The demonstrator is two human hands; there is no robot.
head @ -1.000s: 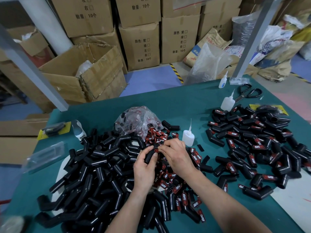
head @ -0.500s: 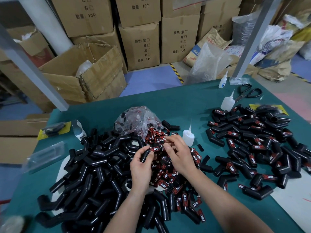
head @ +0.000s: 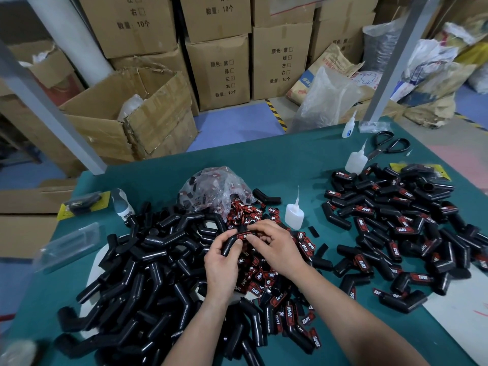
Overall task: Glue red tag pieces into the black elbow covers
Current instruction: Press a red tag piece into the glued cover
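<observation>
We find the two hands meeting over the middle of the green table (head: 277, 165). The left hand (head: 220, 262) has its fingers curled round one black elbow cover (head: 228, 244), thumb laid along its side, holding it just above the heaps. A red tag (head: 244, 236) sits on the upper bend of that cover, white lettering facing up. The right hand (head: 277, 249) comes in from the other side with its fingers bent, thumb and forefinger closed together on the tag's right end (whether the tag is fully seated we cannot tell).

Below and to the left of the hands lies a big heap of bare covers (head: 148, 273). Under the wrists is a scatter of loose tags (head: 264, 276), spilling from a crumpled plastic bag (head: 211, 188) just beyond. A glue bottle (head: 293, 216) stands upright near the right hand, apart from it. Well to the right we see a second heap of tagged covers (head: 412, 225), with another glue bottle (head: 355, 161) at its far edge and scissors (head: 388, 145) beyond that. Cardboard boxes (head: 219, 72) are stacked behind the table.
</observation>
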